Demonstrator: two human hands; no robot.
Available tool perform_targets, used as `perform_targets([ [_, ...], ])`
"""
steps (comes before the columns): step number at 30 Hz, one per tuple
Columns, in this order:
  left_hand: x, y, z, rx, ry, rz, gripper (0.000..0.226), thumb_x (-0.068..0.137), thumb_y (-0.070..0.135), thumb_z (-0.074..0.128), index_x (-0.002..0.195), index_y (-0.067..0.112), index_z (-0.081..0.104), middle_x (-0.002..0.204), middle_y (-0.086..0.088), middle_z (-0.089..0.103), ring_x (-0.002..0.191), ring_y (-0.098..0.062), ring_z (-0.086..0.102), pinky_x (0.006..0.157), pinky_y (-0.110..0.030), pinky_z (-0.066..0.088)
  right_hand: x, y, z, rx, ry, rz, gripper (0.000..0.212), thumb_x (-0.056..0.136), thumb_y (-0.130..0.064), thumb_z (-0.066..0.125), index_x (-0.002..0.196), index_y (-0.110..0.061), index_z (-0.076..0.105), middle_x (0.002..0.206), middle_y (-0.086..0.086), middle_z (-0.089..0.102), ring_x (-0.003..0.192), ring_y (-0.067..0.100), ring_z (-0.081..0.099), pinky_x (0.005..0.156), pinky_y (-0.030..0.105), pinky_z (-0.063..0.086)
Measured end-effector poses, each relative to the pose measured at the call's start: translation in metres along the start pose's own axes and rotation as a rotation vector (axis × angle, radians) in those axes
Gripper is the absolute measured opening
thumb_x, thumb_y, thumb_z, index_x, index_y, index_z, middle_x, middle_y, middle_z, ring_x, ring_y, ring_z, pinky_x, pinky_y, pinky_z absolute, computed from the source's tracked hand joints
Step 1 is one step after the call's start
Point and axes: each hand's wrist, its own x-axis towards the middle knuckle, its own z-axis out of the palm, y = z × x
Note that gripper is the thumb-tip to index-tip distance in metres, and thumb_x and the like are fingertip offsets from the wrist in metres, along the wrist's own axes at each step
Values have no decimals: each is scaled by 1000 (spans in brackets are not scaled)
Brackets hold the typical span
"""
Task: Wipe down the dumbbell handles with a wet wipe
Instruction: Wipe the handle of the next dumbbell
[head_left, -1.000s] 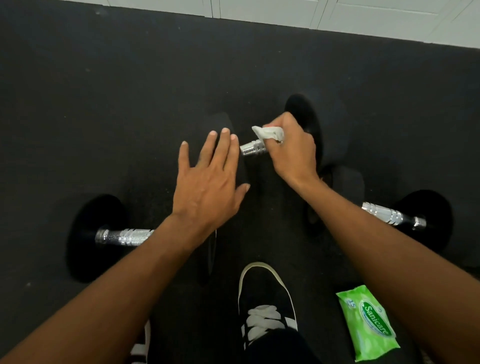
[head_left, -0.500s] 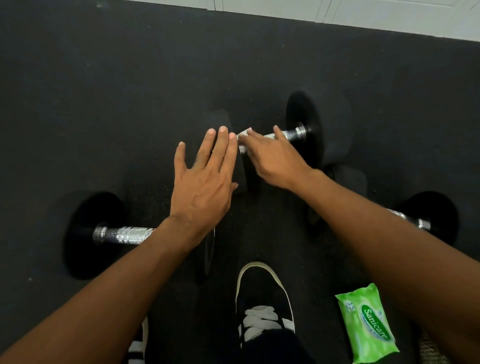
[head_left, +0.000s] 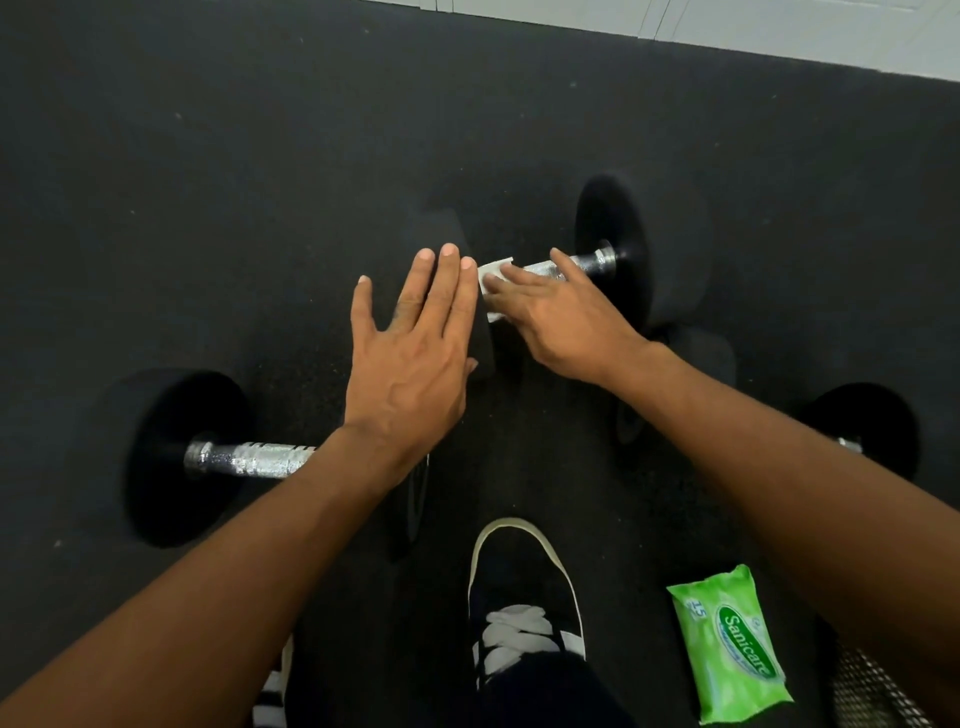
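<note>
Right hand (head_left: 566, 317) presses a white wet wipe (head_left: 491, 273) onto the far dumbbell's handle (head_left: 582, 265), fingers flat; left hand (head_left: 410, 353) rests open-fingered on that dumbbell's near weight (head_left: 480, 332).

The right hand (head_left: 566, 317) presses a white wet wipe (head_left: 491, 273) around the far dumbbell's chrome handle (head_left: 582, 262) — the left hand (head_left: 410, 353) lies flat, fingers spread, on that dumbbell's near weight (head_left: 480, 343).

The light is soft and comes from above. The black floor (head_left: 208, 208) looks dark and dull, with only faint shadows. The metal bar (head_left: 249, 460) shines with small bright spots – a bit of glare. The hands look slightly soft. Edges bend outward – a wide lens
</note>
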Motion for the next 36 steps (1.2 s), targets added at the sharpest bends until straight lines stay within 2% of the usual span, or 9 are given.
perform_targets([
  [3,2,0,-2,1,-12,-5,88,97,46,52,160,11,2,169,-10,1,156,-25,0,117,-66,14,5,1,-4,56,19,3,42,102,-18,39,143,-19,48,153,0,43,146,17,31,119,56,14],
  [9,1,-1,-3,-2,-18,4,90,97,47,52,160,11,0,169,-10,-1,156,-25,-2,118,-65,12,18,-1,-4,34,-21,71,48,104,-23,36,152,-23,35,157,-1,36,148,16,26,119,56,14],
  [16,-2,1,-4,-11,10,-9,89,94,43,58,161,11,10,169,-10,6,156,-25,4,116,-66,17,-2,1,0,-59,-2,-41,49,101,-19,39,150,-19,39,156,3,39,146,20,31,117,56,18],
  [18,-2,1,-4,-6,10,-1,88,94,43,58,161,10,9,169,-11,7,156,-26,5,116,-66,17,7,2,-3,-39,34,-17,45,100,-22,41,144,-19,46,148,3,50,138,21,44,113,56,23],
  [21,-3,0,-5,0,13,2,87,95,42,57,160,9,10,169,-12,7,156,-26,6,116,-67,18,33,2,-8,48,26,76,30,100,-26,40,120,-16,59,116,9,68,110,30,64,97,49,41],
  [24,-2,1,-8,-5,-5,3,87,96,43,56,161,10,8,169,-11,5,156,-26,4,117,-67,17,49,2,-13,47,-77,146,30,101,-29,38,117,-16,60,108,15,70,101,38,64,84,45,47],
  [27,-2,2,-8,-9,-19,-5,87,97,43,55,161,10,5,169,-10,1,156,-25,0,118,-67,16,37,1,-9,44,1,95,30,99,-22,41,123,-17,59,114,13,69,107,34,64,97,45,41],
  [30,-2,2,-6,-16,-24,-10,88,97,43,55,161,11,4,170,-9,0,156,-24,-1,118,-66,14,12,-5,-2,17,51,9,42,98,-16,42,139,-15,52,137,9,59,130,25,52,113,50,24],
  [36,-2,2,-5,-22,-22,-14,89,97,43,55,161,11,3,169,-9,-1,156,-24,-2,117,-67,14,20,-3,-6,-28,-9,31,45,100,-20,38,144,-16,46,149,4,48,140,21,41,117,56,15],
])
